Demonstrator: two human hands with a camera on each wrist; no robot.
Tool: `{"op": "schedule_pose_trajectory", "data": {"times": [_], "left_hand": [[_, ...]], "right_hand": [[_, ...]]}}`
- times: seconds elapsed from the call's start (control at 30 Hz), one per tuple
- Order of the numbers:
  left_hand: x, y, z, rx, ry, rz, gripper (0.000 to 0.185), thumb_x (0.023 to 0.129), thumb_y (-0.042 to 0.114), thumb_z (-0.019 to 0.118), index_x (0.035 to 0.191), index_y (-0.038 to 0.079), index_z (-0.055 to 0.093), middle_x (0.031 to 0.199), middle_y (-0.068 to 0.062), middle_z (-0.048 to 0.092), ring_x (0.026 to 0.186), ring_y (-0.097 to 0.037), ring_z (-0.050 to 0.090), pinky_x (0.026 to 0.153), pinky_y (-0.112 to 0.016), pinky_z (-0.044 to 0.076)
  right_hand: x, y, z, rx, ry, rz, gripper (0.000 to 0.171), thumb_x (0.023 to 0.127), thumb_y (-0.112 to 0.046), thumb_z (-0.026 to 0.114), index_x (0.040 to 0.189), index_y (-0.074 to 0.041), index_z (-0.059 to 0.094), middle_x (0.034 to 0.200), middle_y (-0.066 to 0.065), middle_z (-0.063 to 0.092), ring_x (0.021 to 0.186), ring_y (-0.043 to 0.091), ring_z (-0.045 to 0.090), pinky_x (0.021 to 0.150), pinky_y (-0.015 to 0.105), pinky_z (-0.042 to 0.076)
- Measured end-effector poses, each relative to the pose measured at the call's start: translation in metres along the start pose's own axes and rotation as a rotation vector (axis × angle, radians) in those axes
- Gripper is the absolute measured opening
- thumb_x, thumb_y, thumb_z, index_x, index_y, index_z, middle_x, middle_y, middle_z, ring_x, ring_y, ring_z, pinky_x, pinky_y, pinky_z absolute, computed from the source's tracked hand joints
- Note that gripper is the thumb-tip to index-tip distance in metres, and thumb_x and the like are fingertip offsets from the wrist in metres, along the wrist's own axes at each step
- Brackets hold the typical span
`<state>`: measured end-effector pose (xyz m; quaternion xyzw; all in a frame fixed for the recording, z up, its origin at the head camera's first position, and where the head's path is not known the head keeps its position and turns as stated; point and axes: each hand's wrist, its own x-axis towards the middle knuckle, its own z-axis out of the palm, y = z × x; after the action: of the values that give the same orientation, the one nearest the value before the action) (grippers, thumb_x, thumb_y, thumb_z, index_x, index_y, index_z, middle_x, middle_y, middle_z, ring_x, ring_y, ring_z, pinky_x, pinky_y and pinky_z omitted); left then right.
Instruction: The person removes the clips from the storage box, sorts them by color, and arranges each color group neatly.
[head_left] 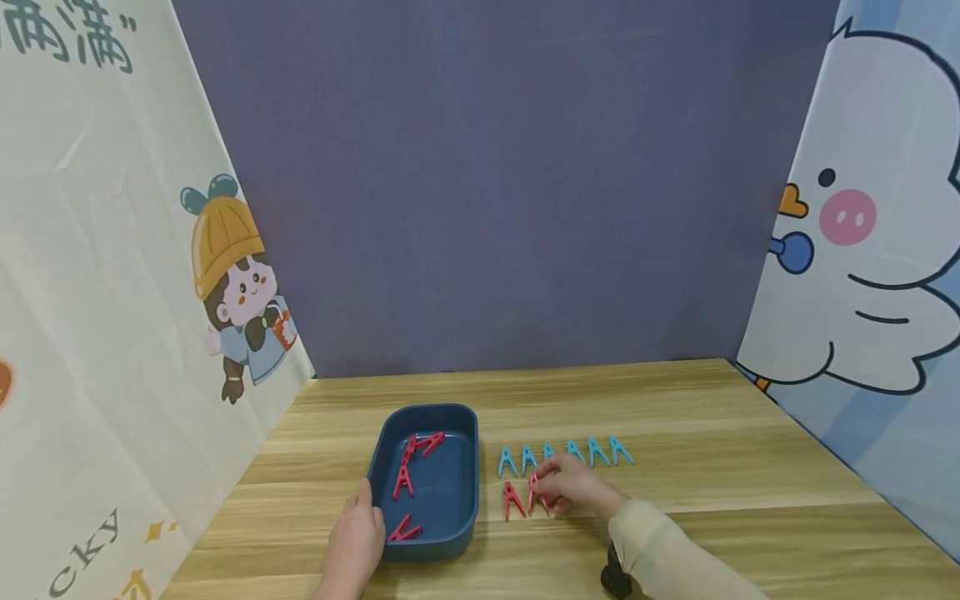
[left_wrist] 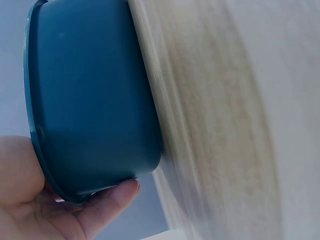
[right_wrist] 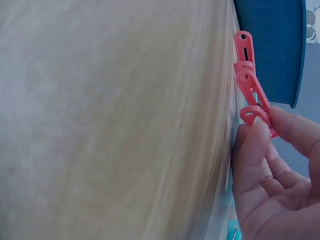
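Nearest my lens, my right hand point(head_left: 576, 487) is pinching a small red plastic clothes peg point(head_left: 534, 492) between thumb and fingertips point(right_wrist: 252, 150), low on the wooden counter point(head_left: 712, 467). The right wrist view is showing that peg standing on edge against the wood, its slotted legs pointing up toward the tray wall. Just beside it, to the left, a second red peg point(head_left: 513, 500) is lying flat and untouched.

My left hand point(head_left: 356, 542) is gripping the near left corner of the dark blue rounded plastic tray point(head_left: 465, 533), thumb over the rim and fingers curled under the lip, as the left wrist view is making plain. It is steadying the tray, I judge.

Inside the tray three or four red pegs point(head_left: 405, 477) are already lying loose, a cluster toward the back and one point(head_left: 405, 528) near the front wall. Behind my right hand a row of six light blue plastic pegs point(head_left: 564, 452) is sitting in a tidy line, apart from the tray.

I am reading the sorting as well past halfway for the reds: two are remaining outside, one of them in my grasp. The blues are looking untouched.
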<state>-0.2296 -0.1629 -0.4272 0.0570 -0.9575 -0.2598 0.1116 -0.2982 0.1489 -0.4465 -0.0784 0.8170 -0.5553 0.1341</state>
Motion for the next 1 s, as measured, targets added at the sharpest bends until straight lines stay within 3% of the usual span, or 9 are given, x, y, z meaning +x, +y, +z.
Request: {"op": "schedule_pose_trajectory", "data": {"times": [0.4,0.67,1.0], "left_hand": [[-0.0004,0.0005,-0.0012,0.001,-0.003,-0.01,0.046,0.088,0.002,0.043,0.128,-0.02,0.037,0.108,-0.037,0.05,0.097,-0.047,0.054,0.08,-0.054,0.043],[-0.0001,-0.0004,-0.0002,-0.004,0.006,0.004,0.046,0.088,0.002,0.044,0.127,-0.021,0.037,0.108,-0.037,0.05,0.096,-0.046,0.054,0.079,-0.053,0.044],[0.0008,0.0003,-0.0003,-0.005,0.004,-0.001,0.046,0.088,0.002,0.043,0.127,-0.021,0.037,0.108,-0.037,0.05,0.097,-0.046,0.054,0.08,-0.053,0.044]], "right_hand": [[-0.0004,-0.0022,0.0027,-0.074,-0.022,-0.044,0.02,0.083,-0.01,0.065,0.096,0.004,0.058,0.071,0.005,0.06,0.057,0.011,0.055,0.044,0.02,0.043],[-0.0017,-0.0058,0.0038,-0.063,-0.019,-0.014,0.017,0.083,-0.008,0.065,0.095,0.003,0.059,0.073,0.005,0.061,0.058,0.012,0.055,0.044,0.02,0.043],[0.0004,-0.0028,0.0033,-0.136,0.018,-0.026,0.007,0.082,-0.005,0.065,0.083,0.0,0.06,0.064,0.004,0.055,0.052,0.011,0.05,0.043,0.024,0.047]]}}
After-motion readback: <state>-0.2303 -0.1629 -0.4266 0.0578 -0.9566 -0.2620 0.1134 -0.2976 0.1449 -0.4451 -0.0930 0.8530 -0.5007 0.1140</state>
